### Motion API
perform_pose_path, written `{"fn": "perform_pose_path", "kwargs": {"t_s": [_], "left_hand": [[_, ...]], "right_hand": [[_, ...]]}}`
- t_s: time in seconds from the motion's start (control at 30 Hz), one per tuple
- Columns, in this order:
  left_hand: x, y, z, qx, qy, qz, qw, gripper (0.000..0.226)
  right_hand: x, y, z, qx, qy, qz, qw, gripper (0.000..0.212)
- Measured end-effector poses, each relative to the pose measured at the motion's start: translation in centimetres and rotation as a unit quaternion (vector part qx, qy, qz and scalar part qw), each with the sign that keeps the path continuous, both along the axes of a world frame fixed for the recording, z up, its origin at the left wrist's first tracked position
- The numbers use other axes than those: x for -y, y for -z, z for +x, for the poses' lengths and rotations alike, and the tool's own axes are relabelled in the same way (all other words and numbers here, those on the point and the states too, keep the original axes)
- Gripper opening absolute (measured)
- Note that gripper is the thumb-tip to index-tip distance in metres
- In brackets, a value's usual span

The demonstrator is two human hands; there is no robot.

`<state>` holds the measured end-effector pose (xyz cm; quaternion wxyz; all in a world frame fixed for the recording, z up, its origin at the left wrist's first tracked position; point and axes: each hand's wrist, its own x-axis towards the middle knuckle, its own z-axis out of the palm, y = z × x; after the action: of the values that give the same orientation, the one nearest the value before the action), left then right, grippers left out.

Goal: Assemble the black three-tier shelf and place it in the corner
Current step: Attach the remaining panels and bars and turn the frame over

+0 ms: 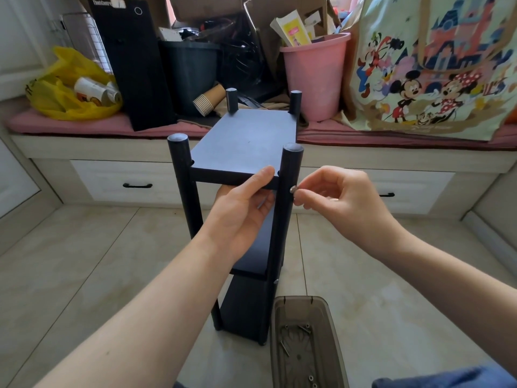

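Our left grip clasps the top board; our right grip pinches a screw at the post. We should turn it straight, unforced.

A long pink seat cushion runs across the far side. From left to right it carries a crumpled yellow plastic bag, an upright black computer tower, a dark plastic bin, a toppled stack of brown paper cups, a pink plastic bucket stuffed with papers, and a large cartoon-print tote bag. Below are white drawers with black handles, and nearer, beige floor tiles.
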<state>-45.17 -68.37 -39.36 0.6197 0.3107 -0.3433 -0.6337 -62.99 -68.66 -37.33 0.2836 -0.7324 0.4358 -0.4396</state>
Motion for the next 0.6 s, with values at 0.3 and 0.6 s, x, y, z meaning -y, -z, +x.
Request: {"fn": "perform_pose_path", "kwargs": {"t_s": [0.3, 0.6], "left_hand": [[-0.1, -0.1, -0.1, -0.016, -0.002, 0.006, 1.000, 0.067], [0.2, -0.1, 0.0, -0.024, 0.011, 0.011, 1.000, 0.052]], "right_hand": [[0.1, 3.7, -1.7, -0.080, -0.031, 0.064, 0.994, 0.008], [1.1, 17.1, -2.7, -0.407, -0.074, 0.257, 0.873, 0.013]]}}
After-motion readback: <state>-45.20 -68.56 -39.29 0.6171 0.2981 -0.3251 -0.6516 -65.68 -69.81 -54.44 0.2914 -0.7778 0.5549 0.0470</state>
